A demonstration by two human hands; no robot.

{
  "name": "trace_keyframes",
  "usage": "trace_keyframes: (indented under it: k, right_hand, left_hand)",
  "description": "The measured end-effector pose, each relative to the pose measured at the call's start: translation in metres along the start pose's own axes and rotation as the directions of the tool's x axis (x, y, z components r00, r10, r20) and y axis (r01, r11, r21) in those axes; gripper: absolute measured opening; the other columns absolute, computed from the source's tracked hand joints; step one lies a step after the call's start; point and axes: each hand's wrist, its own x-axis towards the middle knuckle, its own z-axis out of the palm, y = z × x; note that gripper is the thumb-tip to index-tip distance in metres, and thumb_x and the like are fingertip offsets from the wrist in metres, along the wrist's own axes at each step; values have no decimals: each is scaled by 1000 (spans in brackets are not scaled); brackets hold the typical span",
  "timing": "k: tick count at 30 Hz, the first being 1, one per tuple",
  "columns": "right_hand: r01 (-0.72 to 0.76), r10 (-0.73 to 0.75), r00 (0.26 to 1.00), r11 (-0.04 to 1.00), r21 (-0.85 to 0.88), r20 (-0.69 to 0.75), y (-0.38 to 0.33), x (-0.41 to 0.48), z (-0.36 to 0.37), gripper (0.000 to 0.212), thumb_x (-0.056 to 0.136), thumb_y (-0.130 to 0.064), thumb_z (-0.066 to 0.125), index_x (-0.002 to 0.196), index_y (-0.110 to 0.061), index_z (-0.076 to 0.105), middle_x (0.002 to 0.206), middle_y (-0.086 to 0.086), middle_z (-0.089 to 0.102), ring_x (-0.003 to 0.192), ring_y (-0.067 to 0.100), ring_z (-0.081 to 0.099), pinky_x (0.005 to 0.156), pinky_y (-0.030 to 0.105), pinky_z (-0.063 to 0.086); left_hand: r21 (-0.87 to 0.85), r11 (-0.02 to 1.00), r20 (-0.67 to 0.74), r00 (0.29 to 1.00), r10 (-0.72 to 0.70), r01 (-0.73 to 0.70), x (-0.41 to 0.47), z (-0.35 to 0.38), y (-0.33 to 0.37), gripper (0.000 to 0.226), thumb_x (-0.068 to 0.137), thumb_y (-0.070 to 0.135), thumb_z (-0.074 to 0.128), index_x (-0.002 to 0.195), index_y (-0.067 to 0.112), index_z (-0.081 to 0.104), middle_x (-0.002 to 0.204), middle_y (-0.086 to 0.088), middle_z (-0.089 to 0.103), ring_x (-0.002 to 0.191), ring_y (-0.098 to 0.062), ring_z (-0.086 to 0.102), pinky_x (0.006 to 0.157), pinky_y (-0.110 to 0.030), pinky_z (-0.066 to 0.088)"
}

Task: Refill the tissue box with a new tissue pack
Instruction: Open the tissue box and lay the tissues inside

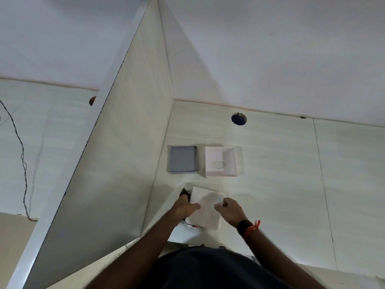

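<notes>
A white tissue pack (206,209) lies on the white desk close to me, its clear wrapper showing at the near end. My left hand (184,207) grips its left side and my right hand (230,210) pinches its right edge. Farther back, the white tissue box shell (220,161) lies upside down, its hollow inside and oval slot facing up. To its left rests the flat grey base panel (183,159). A small dark object just past my left fingers is mostly hidden.
A tall white divider panel (116,142) walls off the desk on the left. A round cable hole (239,118) sits near the back wall. A black cable (23,159) trails on the neighbouring desk at far left.
</notes>
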Motion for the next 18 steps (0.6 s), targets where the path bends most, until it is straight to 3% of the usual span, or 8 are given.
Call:
trace_keyframes:
  k: [3, 7, 11, 13, 16, 18]
  right_hand:
    - [-15, 15, 1000, 998, 66, 4, 4, 5, 2, 38, 86, -34, 69, 115, -11, 63, 109, 5, 66, 102, 26, 62, 83, 34, 50]
    - [-33, 37, 999, 981, 189, -18, 7, 4, 1, 26, 83, -24, 75, 104, -13, 64, 103, 7, 69, 100, 31, 66, 82, 41, 54]
    - [-9, 16, 1000, 935, 353, -17, 3, -10, -2, 21, 86, -18, 74, 104, -14, 63, 106, 6, 69, 94, 21, 64, 73, 29, 50]
    - [6, 4, 1000, 910, 414, -23, 0, -16, -3, 19, 90, -22, 71, 107, -14, 64, 112, 7, 69, 94, 15, 62, 75, 28, 49]
    - [25, -23, 1000, 887, 461, -12, -11, -26, -8, 31, 96, -34, 62, 109, -6, 66, 115, 13, 70, 99, 25, 64, 88, 40, 54]
    - [36, -47, 999, 870, 491, 9, -20, -31, -11, 31, 99, -37, 56, 111, -10, 64, 114, 11, 70, 104, 28, 66, 92, 44, 58]
  left_hand:
    - [-77, 997, 5, 1000, -30, 30, 2, 3, -1, 53, 76, 24, 80, 123, 8, 61, 119, -12, 69, 107, -30, 65, 92, -47, 57]
    - [-141, 990, 46, 999, -6, 13, -2, 2, 4, 51, 78, 15, 79, 125, 6, 59, 122, -12, 66, 106, -29, 63, 84, -40, 55]
    - [-191, 981, 164, 985, 47, -15, -8, -4, 8, 63, 77, 18, 73, 134, 20, 47, 124, -8, 63, 110, -30, 60, 91, -47, 56]
    - [-259, 966, 198, 978, 68, -15, -6, -8, 9, 60, 77, 18, 68, 133, 22, 45, 123, -10, 62, 110, -33, 60, 94, -52, 54]
    - [-379, 925, 203, 971, 127, -42, -9, -14, 16, 49, 83, 14, 62, 129, 23, 51, 121, -11, 66, 110, -35, 63, 93, -51, 55]
    - [-433, 900, 215, 963, 161, -54, -11, -19, 20, 43, 84, 12, 61, 125, 25, 54, 121, -12, 67, 111, -35, 64, 92, -51, 55]
